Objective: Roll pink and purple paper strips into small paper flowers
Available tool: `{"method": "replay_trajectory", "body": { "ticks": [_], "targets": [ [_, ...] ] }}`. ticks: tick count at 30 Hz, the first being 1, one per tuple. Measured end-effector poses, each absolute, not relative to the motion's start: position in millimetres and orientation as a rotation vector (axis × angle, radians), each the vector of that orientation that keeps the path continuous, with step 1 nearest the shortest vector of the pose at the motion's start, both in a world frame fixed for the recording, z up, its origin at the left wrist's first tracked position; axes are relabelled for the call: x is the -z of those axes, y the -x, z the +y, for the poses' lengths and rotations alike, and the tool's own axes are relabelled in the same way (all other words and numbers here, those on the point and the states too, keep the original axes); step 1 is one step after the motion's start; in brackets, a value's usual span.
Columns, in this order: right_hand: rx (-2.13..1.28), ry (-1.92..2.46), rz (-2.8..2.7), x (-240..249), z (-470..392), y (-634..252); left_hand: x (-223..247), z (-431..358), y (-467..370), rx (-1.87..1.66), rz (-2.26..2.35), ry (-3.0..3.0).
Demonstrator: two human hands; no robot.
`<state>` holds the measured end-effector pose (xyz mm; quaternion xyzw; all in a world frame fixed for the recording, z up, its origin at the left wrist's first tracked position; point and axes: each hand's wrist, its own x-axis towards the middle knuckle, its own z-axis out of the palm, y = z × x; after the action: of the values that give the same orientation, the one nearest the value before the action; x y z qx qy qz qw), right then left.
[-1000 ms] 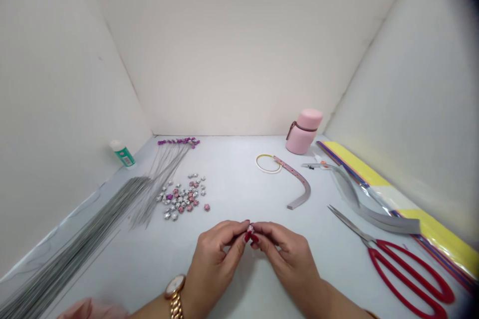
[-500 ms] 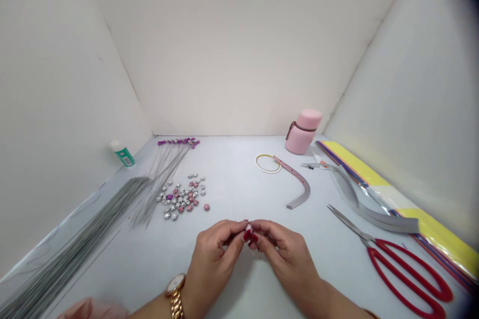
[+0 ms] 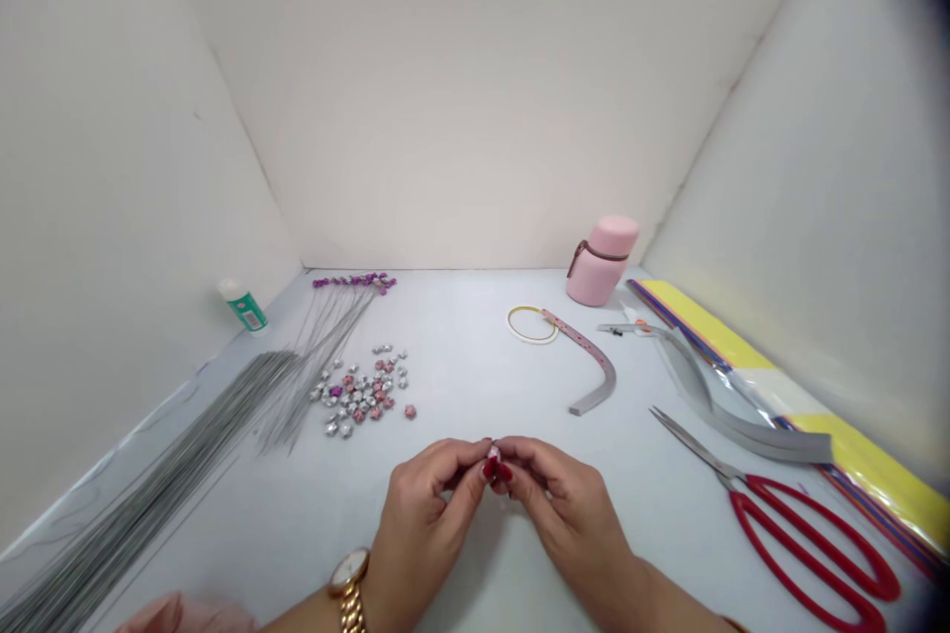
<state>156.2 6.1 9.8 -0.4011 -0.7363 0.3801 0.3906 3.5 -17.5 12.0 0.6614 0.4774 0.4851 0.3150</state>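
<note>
Fingertips together at the front middle of the table, my left hand point(image 3: 434, 495) and my right hand point(image 3: 568, 504) both pinch one small paper star point(image 3: 494, 453). It looks pinkish silver, and the fingers and red nails cover most of it. To the left lies a loose heap of small folded stars point(image 3: 361, 394), silver and pink with a purple one among them. Ahead of my right hand, a curved bundle of pink and silver paper strips point(image 3: 583, 344) rests with one end by a roll of narrow tape point(image 3: 532, 324).
Grey wires point(image 3: 193, 455) lie along the left, with purple-tipped wire stems point(image 3: 348, 283) behind. A glue stick point(image 3: 244, 306) is at the left wall. Red-handled scissors point(image 3: 772, 514), grey strips point(image 3: 749, 430) and packs of coloured paper point(image 3: 712, 336) lie right. A pink flask point(image 3: 601, 262) stands behind.
Both hands stay in the same place, with only a tiny shift of the fingers around the star. Everything else on the table is unmoved.
</note>
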Motion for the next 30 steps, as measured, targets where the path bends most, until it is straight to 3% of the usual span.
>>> {"method": "replay_trajectory", "body": {
  "ticks": [7, 30],
  "targets": [
    [-0.955, 1.023, -1.869, -7.7, 3.8, -156.3, -10.6, -18.1, -7.1, -1.264, 1.249, -1.600],
    [-0.907, 0.997, -1.999, -16.1, 5.2, -158.7, -14.7, -15.5, 0.0, -1.302, 1.259, -1.959]
  ]
}}
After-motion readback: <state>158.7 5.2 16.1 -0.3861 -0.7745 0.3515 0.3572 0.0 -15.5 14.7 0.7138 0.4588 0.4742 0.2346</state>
